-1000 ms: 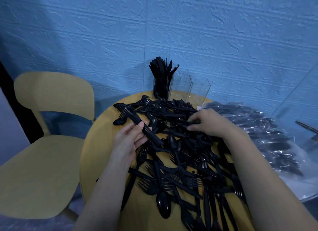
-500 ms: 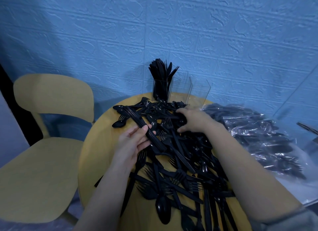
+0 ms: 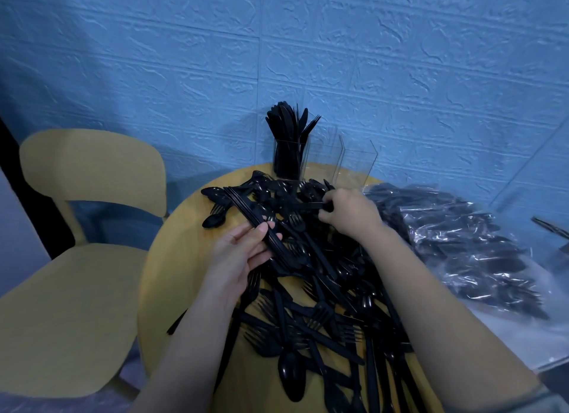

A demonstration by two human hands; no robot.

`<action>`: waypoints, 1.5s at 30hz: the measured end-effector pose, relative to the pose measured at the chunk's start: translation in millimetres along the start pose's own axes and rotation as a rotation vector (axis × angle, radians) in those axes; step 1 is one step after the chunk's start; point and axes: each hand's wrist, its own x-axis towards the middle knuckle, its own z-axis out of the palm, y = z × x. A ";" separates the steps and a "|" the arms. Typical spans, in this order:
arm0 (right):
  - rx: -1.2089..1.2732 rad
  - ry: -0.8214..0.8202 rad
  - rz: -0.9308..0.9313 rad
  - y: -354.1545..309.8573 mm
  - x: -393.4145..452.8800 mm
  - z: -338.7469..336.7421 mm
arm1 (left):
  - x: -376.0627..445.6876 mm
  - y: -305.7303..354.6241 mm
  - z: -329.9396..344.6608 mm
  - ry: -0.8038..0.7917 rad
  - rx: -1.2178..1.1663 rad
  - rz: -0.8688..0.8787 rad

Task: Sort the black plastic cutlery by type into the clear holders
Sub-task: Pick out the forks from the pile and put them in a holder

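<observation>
A big heap of black plastic forks, spoons and knives (image 3: 320, 292) covers the round yellow table (image 3: 166, 289). My left hand (image 3: 240, 252) grips a stacked bundle of black knives (image 3: 246, 212) that slants up to the left. At the far side of the heap my right hand (image 3: 348, 212) pinches a single black knife (image 3: 303, 205) lying sideways. Three clear holders stand at the table's back edge: the left holder (image 3: 286, 160) is packed with black knives, while the middle holder (image 3: 323, 154) and right holder (image 3: 357, 166) look empty.
A yellow chair (image 3: 77, 258) stands left of the table. On the right lies a clear plastic bag (image 3: 462, 249) full of more black cutlery on a pale surface. A blue textured wall (image 3: 308, 58) rises directly behind the holders.
My right hand reached from the heap's middle toward the far edge near the holders and closed on one knife. My left hand kept its bundle almost still.
</observation>
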 end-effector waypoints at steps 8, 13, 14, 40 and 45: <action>0.607 0.077 0.116 25.8 -7.2 -23.5 | -2.8 1.9 -0.6 0.012 -0.021 0.011; 0.920 0.102 0.147 36.7 -22.2 -35.9 | -8.6 2.2 0.4 0.007 -0.009 0.017; 0.976 0.100 0.144 38.1 -26.1 -40.0 | -10.3 2.0 0.4 0.005 -0.009 0.017; 0.951 -0.366 0.247 63.5 -112.1 -29.5 | -53.4 8.5 5.6 -0.053 -0.041 0.004; 0.914 -0.230 0.312 69.1 -112.6 -26.4 | -48.1 5.2 6.8 -0.040 -0.046 -0.009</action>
